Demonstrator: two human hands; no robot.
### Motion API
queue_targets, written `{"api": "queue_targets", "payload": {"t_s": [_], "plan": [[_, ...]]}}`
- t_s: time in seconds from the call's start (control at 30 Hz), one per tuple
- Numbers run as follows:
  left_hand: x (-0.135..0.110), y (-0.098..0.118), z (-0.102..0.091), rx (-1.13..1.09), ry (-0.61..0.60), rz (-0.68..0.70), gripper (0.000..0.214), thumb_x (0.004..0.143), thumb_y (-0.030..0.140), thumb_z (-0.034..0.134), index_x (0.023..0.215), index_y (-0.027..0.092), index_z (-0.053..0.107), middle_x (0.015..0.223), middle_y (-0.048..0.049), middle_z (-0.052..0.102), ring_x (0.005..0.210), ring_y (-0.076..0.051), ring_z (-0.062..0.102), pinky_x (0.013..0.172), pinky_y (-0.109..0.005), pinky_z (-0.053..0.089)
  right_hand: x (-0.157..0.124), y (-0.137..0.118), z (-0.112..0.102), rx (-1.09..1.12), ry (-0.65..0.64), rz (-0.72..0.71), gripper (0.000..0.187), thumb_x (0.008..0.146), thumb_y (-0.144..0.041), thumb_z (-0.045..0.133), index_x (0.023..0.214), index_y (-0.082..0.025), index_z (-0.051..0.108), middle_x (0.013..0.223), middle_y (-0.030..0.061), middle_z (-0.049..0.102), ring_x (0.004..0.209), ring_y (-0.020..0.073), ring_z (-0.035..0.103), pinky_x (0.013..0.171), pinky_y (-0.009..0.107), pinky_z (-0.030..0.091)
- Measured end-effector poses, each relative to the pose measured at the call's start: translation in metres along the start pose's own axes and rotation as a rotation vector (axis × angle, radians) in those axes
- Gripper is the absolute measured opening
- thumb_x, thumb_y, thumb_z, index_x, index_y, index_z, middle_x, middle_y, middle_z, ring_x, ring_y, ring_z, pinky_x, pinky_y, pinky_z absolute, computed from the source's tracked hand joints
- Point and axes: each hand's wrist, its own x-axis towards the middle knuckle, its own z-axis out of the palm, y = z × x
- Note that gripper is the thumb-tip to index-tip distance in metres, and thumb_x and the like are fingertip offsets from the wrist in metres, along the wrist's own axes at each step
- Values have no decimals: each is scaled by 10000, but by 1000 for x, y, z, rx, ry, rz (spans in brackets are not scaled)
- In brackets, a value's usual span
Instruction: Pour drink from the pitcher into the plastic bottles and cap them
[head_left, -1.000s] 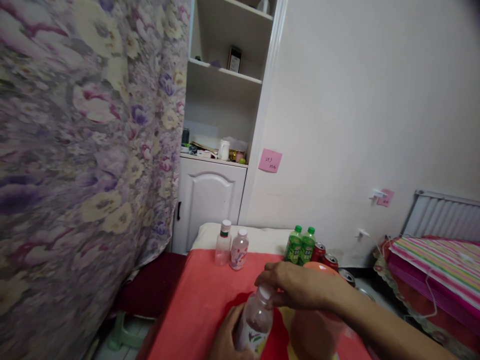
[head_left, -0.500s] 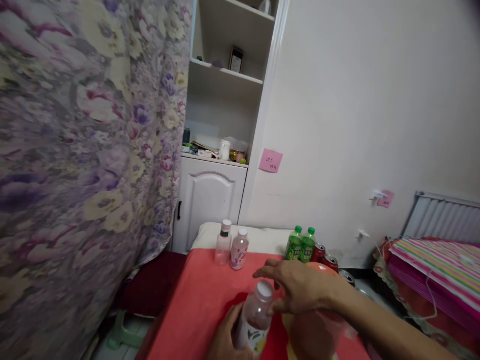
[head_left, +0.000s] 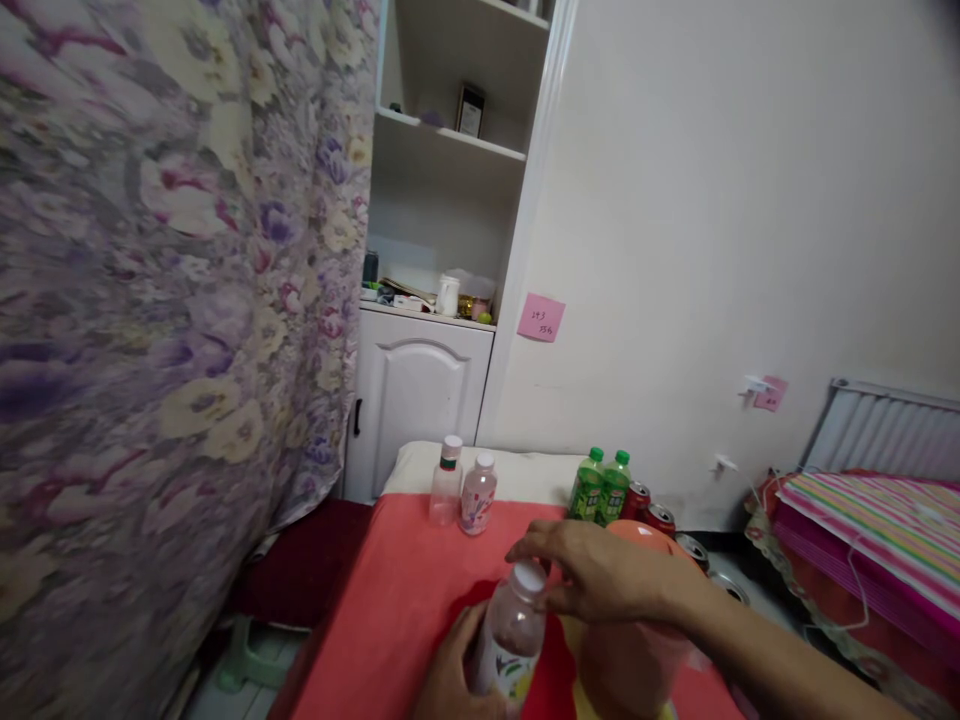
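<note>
Low in the middle of the view, a clear plastic bottle (head_left: 514, 640) with a white cap (head_left: 528, 577) and a fruit label stands over the red cloth. My left hand (head_left: 461, 670) is wrapped around its body from the left. Over the bottle's top, my right hand (head_left: 592, 570) has its thumb at the right side of the cap and its index finger curled behind it. The other fingers partly hide each other. Beneath my right forearm is a pinkish-orange container (head_left: 634, 665), mostly covered by the arm.
Two more clear bottles, one with a dark green neck band (head_left: 445, 490) and one with a printed label (head_left: 478, 497), stand at the table's back left. Behind my right hand are two green bottles (head_left: 587, 487) and several cans (head_left: 660, 520). A floral curtain (head_left: 187, 300) hangs on the left.
My right hand has come slightly down and closer around the white cap. The left hand still holds the bottle in the same spot. The view has shifted a little.
</note>
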Motion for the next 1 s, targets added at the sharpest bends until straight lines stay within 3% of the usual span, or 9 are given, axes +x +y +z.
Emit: {"api": "queue_targets", "payload": {"t_s": [0.07, 0.13, 0.2, 0.3, 0.37, 0.47, 0.63, 0.8, 1.0], "plan": [[1, -4, -1, -17, 0, -4, 756, 486, 59, 680, 1218, 222, 584, 1220, -64, 704, 1174, -345, 618, 1000, -429, 486, 1, 0, 2, -33, 11, 36, 277, 808, -316, 687, 1071, -229, 688, 1023, 55, 746, 843, 210, 677, 686, 295, 462], [1, -4, 0, -25, -1, -8, 752, 481, 85, 708, 1211, 234, 598, 1217, -46, 703, 1208, -357, 596, 1009, -425, 484, 2, -1, 2, -58, 28, 88, 320, 818, -463, 670, 993, -196, 703, 908, 77, 751, 770, 234, 674, 636, 318, 446], [1, -4, 0, -18, 3, -11, 739, 482, 104, 708, 1202, 232, 605, 1194, -44, 711, 1200, -362, 599, 1004, -430, 487, 2, -1, 1, -45, 41, 96, 458, 803, -546, 663, 1090, -190, 687, 991, 105, 749, 802, 254, 679, 649, 337, 455], [1, -2, 1, 6, 10, -3, 716, 490, 96, 672, 1192, 210, 597, 1166, -66, 722, 1167, -359, 619, 1001, -443, 484, 1, 0, 0, 3, 39, 45, 497, 802, -398, 698, 1265, -242, 610, 1200, 90, 700, 910, 229, 677, 716, 318, 474], [1, -2, 1, 18, 18, -6, 707, 486, 100, 672, 1183, 195, 592, 1168, -87, 722, 1178, -362, 612, 1016, -448, 470, 1, 1, 2, 6, 35, 34, 392, 804, -310, 691, 1189, -251, 653, 1128, 62, 727, 891, 209, 676, 710, 299, 468], [1, -1, 1, -4, 5, -5, 723, 492, 151, 712, 1201, 187, 571, 1191, -109, 710, 1189, -364, 606, 1017, -443, 466, 2, 4, 6, -16, 48, 81, 300, 803, -424, 698, 1019, -216, 707, 912, 60, 756, 793, 225, 673, 648, 307, 448], [1, 7, 1, 31, 7, -41, 684, 506, 129, 690, 1177, 176, 563, 1163, -112, 716, 1165, -352, 618, 991, -423, 474, 2, 4, 10, 22, 57, 38, 550, 788, -450, 714, 1295, -272, 593, 1182, 72, 710, 938, 232, 669, 749, 314, 468], [1, 5, 2, 106, 52, -47, 671, 515, 89, 693, 1169, 185, 579, 1111, -92, 728, 1100, -344, 654, 935, -410, 508, 0, -4, 12, 15, 99, 79, 305, 828, -425, 649, 1054, -225, 694, 961, 54, 733, 798, 202, 654, 647, 285, 414], [3, 0, -1, 73, 41, -40, 688, 533, 182, 752, 1198, 180, 579, 1180, -125, 716, 1145, -358, 638, 977, -423, 505, 1, 1, 17, 36, 87, 113, 494, 762, -442, 712, 1207, -243, 629, 1112, 77, 718, 896, 234, 660, 677, 291, 424]]}}
